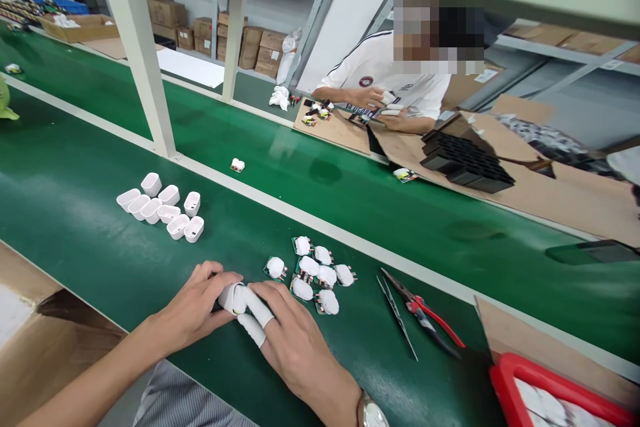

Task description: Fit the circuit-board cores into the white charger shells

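My left hand [197,310] and my right hand [290,333] meet low on the green belt [75,213], fingers pinched together round a small white part [231,295]. Two fingers of my right hand wear white finger cots. Just right of my fingers lies a cluster of several small circuit boards with white caps [315,273]. Further left on the belt stands a group of several empty white plastic shells [163,213].
Red-handled pliers [425,317] and tweezers [397,317] lie right of the boards. A red tray [550,390] sits at the bottom right. Across the belt a person in a white shirt [385,73] works beside black trays [465,160]. A white post [140,53] rises behind the shells.
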Tool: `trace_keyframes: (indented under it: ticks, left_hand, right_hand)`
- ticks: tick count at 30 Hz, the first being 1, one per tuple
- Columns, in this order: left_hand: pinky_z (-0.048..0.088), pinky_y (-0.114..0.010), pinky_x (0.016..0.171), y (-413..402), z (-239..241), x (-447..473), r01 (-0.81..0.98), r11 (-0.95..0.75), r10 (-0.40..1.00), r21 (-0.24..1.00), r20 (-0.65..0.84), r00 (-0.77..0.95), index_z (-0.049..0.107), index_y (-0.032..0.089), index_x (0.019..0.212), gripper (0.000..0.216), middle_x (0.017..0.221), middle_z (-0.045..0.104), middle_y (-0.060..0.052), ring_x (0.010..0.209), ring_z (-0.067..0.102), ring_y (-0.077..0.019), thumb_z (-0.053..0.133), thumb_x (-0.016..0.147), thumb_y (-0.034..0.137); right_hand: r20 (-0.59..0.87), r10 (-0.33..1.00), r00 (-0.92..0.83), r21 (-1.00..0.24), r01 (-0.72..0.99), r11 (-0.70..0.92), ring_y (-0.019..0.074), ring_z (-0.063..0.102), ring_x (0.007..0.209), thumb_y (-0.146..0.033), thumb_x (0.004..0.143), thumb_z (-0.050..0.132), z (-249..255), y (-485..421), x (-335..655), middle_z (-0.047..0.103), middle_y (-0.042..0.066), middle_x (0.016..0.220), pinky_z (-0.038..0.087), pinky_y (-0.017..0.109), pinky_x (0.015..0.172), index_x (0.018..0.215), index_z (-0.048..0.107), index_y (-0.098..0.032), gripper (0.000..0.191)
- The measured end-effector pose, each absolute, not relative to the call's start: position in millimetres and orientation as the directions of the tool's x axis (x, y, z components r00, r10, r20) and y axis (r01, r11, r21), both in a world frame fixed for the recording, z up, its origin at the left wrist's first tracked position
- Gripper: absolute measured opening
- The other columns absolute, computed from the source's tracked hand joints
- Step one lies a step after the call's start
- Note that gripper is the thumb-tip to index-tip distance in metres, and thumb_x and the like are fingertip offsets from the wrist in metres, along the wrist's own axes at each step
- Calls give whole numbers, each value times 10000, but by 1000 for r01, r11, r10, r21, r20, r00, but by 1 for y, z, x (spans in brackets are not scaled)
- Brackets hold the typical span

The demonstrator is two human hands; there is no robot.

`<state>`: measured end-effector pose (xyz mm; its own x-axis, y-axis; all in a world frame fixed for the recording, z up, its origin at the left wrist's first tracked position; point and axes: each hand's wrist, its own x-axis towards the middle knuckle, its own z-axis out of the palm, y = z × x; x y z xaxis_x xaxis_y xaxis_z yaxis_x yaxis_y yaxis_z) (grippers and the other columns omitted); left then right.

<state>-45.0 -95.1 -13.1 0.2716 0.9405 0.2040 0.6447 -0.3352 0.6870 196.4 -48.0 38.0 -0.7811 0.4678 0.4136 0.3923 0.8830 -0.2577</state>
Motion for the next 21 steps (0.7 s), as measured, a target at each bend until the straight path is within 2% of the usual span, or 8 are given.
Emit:
trace_keyframes:
  ticks: [2, 6, 10, 13, 16, 19, 21]
  left_hand:
    - [580, -411, 987, -95, -10, -45, 599, -318, 940, 735, 161, 301, 456, 292, 1481, 591, 1299, 562, -109, 1191, 584, -276, 688, 954, 162]
    - [608, -357, 936, -93, -3, -46, 545, -248, 945, 801, 75, 320, 470, 302, 1467, 538, 1284, 559, -92, 1104, 644, -236, 677, 981, 201]
    - [620, -371, 922, -91, 0, -50, 519, -232, 943, 823, 59, 328, 488, 302, 1456, 519, 1275, 566, -90, 1080, 667, -239, 680, 981, 220]
    - [599, -396, 984, -90, 1, -53, 481, -237, 932, 844, 58, 358, 478, 319, 1486, 543, 1312, 595, -95, 1149, 650, -248, 672, 992, 205]
    - [547, -421, 1062, -88, 3, -54, 454, -282, 923, 845, 111, 368, 501, 330, 1475, 528, 1341, 641, -81, 1243, 594, -259, 697, 997, 219]
    - [526, -416, 1056, -86, 4, -52, 455, -310, 922, 835, 146, 359, 531, 330, 1436, 477, 1319, 671, -60, 1231, 582, -252, 706, 1001, 243]
    - [524, -410, 1038, -85, 5, -51, 469, -297, 927, 832, 132, 352, 548, 323, 1415, 451, 1294, 679, -56, 1208, 589, -249, 713, 999, 265]
  right_hand:
    - [419, 484, -768, -327, 370, 870, 307, 602, 1236, -62, 988, 550, 34, -47, 196, 641, 147, 1343, 627, 510, 967, 1199, 632, -188, 260]
    - [423, 479, -769, -364, 341, 867, 331, 591, 1258, -211, 1023, 638, 25, -46, 192, 621, 162, 1384, 605, 552, 1003, 1147, 636, -179, 128]
    - [388, 519, -761, -417, 357, 836, 324, 573, 1311, -238, 1031, 625, 25, -46, 186, 591, 179, 1420, 581, 534, 1064, 1274, 601, -164, 255]
    - [368, 538, -759, -463, 352, 813, 280, 603, 1263, -207, 1044, 582, 27, -44, 183, 592, 163, 1417, 588, 482, 1055, 1410, 525, -181, 371]
    - [357, 492, -794, -415, 337, 845, 288, 611, 1193, -116, 1000, 549, 27, -40, 181, 610, 167, 1346, 601, 485, 995, 1362, 558, -175, 367]
    - [327, 434, -839, -345, 321, 882, 301, 602, 1155, -37, 903, 551, 27, -36, 182, 610, 172, 1297, 605, 484, 947, 1216, 625, -172, 349]
    - [311, 408, -858, -311, 313, 897, 295, 598, 1143, -29, 887, 561, 28, -34, 184, 614, 165, 1290, 603, 464, 940, 1180, 640, -174, 336]
